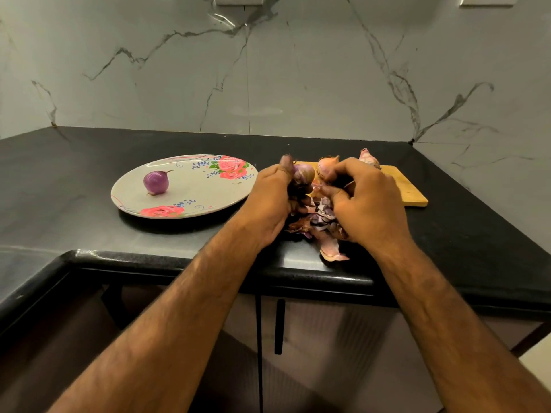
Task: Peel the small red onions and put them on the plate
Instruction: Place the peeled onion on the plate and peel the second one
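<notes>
Black table point(89, 234) below marble wall point(298, 70): your left hand point(268, 204) grips a small onion point(304, 174) above the peel pile point(322, 222), so scraps fall there; your right hand point(366, 204) pinches its skin. One peeled onion point(156, 182) sits on the plate point(202, 189).

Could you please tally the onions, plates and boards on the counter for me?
Onions: 4 (peeled onion, held onion, two unpeeled onions)
Plate: 1
Board: 1
Total: 6
</notes>
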